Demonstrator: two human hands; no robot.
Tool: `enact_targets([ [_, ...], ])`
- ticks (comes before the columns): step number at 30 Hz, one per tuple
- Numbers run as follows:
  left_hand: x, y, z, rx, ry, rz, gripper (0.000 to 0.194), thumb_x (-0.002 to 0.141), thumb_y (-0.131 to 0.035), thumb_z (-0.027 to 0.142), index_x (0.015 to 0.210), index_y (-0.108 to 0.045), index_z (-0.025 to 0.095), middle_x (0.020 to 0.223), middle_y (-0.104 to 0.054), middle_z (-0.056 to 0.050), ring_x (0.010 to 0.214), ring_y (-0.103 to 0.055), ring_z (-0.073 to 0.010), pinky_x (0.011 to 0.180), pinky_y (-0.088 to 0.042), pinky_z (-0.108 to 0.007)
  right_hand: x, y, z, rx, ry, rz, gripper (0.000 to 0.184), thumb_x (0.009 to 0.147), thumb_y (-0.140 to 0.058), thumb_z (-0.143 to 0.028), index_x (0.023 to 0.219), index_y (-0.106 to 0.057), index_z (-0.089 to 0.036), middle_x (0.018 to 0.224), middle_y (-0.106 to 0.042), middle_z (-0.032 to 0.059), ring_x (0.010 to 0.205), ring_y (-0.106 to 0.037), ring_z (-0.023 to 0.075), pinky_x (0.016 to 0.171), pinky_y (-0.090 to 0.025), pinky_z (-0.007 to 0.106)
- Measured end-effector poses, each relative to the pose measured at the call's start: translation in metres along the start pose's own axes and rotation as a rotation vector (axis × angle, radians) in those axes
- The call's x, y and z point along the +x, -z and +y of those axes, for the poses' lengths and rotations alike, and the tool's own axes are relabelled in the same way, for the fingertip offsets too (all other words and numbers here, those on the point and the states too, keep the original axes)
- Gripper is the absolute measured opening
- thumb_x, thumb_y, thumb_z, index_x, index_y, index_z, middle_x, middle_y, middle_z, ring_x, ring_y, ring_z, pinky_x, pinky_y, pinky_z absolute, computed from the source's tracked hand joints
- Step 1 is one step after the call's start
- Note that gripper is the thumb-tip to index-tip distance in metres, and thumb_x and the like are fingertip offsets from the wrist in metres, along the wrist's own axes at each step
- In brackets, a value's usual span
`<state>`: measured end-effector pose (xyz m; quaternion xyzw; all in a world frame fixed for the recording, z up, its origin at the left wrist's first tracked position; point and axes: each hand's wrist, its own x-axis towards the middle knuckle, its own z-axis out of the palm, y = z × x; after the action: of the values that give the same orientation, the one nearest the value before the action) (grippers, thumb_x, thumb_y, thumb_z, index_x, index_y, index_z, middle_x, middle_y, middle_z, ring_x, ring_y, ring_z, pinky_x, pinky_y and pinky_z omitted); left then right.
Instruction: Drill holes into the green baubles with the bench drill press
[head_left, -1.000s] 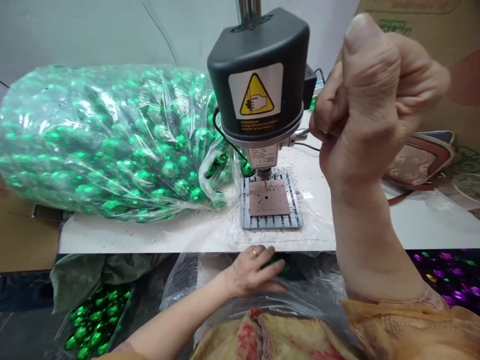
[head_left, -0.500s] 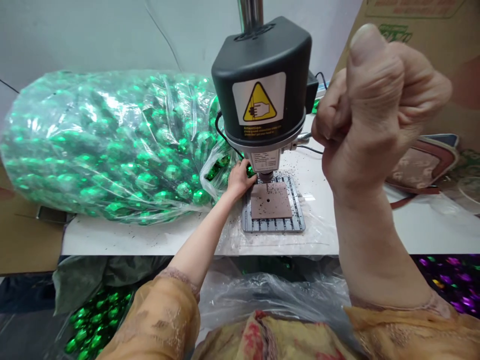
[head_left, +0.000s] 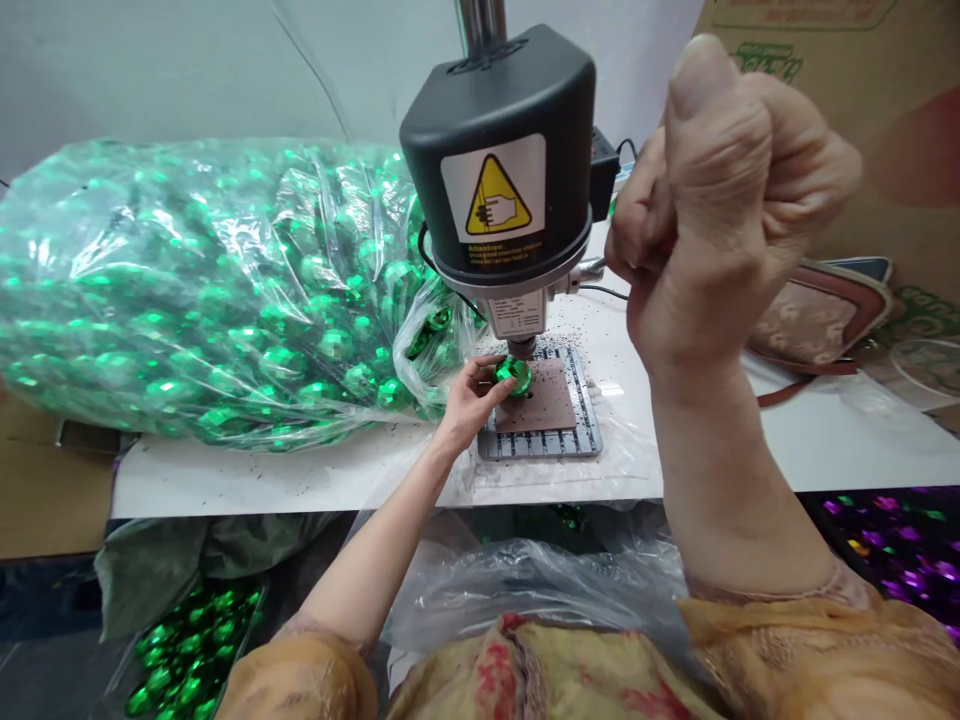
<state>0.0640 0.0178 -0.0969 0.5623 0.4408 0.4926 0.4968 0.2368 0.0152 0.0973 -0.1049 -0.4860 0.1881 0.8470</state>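
At the left of the frame, a big clear plastic bag (head_left: 217,310) is seen, filled with shiny green balls and laid on the white table (head_left: 255,478). Below it, in the lower left, more green balls (head_left: 187,650) are gathered. Near the centre, one faceted green ball (head_left: 516,374) is clamped between the thumb and the fingers of the left hand (head_left: 469,398). This ball is held below the chuck of the black drill press (head_left: 501,140), over the brown board (head_left: 553,402), which is laid on the grey base plate (head_left: 590,440); whether the board is touched by it cannot be told. In the upper right, the fingers of the right hand (head_left: 720,215) are curled together, close beside the silver lever (head_left: 588,270); what is enclosed by them cannot be told. Farther right, a pouch (head_left: 802,322) is placed before a cardboard box (head_left: 900,130).
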Motion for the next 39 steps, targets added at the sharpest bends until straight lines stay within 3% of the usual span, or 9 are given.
enact_targets([
  [8,-0.004,-0.002,0.0,0.253,-0.113,-0.042,0.051,0.073,-0.085,0.042,0.116,-0.066,0.021,0.104,-0.072,-0.006,0.091,-0.067,-0.0193,0.08,-0.054,-0.032,0.002,0.001,0.01,-0.048,0.107,0.005,0.06,0.076,-0.065,-0.064,0.05,-0.029,-0.023,0.042,-0.021,-0.0075,0.035,-0.022,0.0049,0.039,-0.012,0.031],
  [13,-0.01,-0.01,0.003,0.353,-0.174,-0.05,0.053,0.074,-0.084,0.038,0.118,-0.062,0.02,0.114,-0.069,-0.008,0.107,-0.066,-0.0234,0.095,-0.052,-0.038,0.0,0.003,0.008,-0.1,0.08,-0.017,0.061,0.078,-0.059,-0.067,0.052,-0.029,-0.02,0.045,-0.025,-0.0067,0.038,-0.026,0.0036,0.042,-0.015,0.027],
  [19,-0.016,-0.026,-0.001,0.229,-0.18,-0.073,0.052,0.077,-0.08,0.037,0.12,-0.055,0.02,0.123,-0.066,-0.01,0.114,-0.065,-0.024,0.1,-0.053,-0.04,0.002,0.005,0.009,-0.043,0.082,-0.053,0.056,0.078,-0.066,-0.058,0.053,-0.033,-0.02,0.045,-0.023,-0.0071,0.037,-0.025,0.0042,0.042,-0.016,0.027],
  [23,-0.016,-0.027,-0.005,0.166,-0.15,-0.079,0.056,0.076,-0.082,0.036,0.121,-0.054,0.02,0.124,-0.066,-0.01,0.116,-0.065,-0.0243,0.102,-0.052,-0.04,-0.005,0.007,-0.001,-0.139,0.054,-0.045,0.058,0.083,-0.063,-0.056,0.053,-0.029,-0.02,0.045,-0.026,-0.0055,0.04,-0.029,0.0045,0.044,-0.018,0.028],
  [29,-0.016,-0.024,-0.007,0.151,-0.126,-0.087,0.057,0.076,-0.083,0.035,0.122,-0.054,0.02,0.127,-0.065,-0.011,0.122,-0.062,-0.0257,0.106,-0.05,-0.041,-0.03,0.018,-0.01,-0.267,0.055,-0.012,0.053,0.089,-0.063,-0.033,0.051,-0.028,-0.019,0.045,-0.026,-0.0042,0.04,-0.031,0.006,0.046,-0.018,0.03],
  [34,-0.017,-0.024,-0.008,0.134,-0.133,-0.1,0.057,0.076,-0.083,0.034,0.123,-0.054,0.02,0.127,-0.065,-0.011,0.121,-0.062,-0.0254,0.106,-0.049,-0.041,-0.041,0.031,-0.003,-0.273,0.038,-0.034,0.056,0.089,-0.059,-0.038,0.05,-0.024,-0.019,0.046,-0.028,-0.0027,0.042,-0.022,0.0069,0.047,-0.018,0.034],
  [39,-0.017,-0.024,-0.008,0.117,-0.143,-0.098,0.056,0.076,-0.083,0.035,0.122,-0.053,0.02,0.127,-0.064,-0.011,0.121,-0.062,-0.0253,0.106,-0.049,-0.041,-0.044,0.036,0.007,-0.276,0.082,-0.042,0.061,0.088,-0.06,-0.042,0.047,-0.02,-0.018,0.044,-0.02,-0.0025,0.044,-0.018,0.0078,0.046,-0.017,0.034],
])
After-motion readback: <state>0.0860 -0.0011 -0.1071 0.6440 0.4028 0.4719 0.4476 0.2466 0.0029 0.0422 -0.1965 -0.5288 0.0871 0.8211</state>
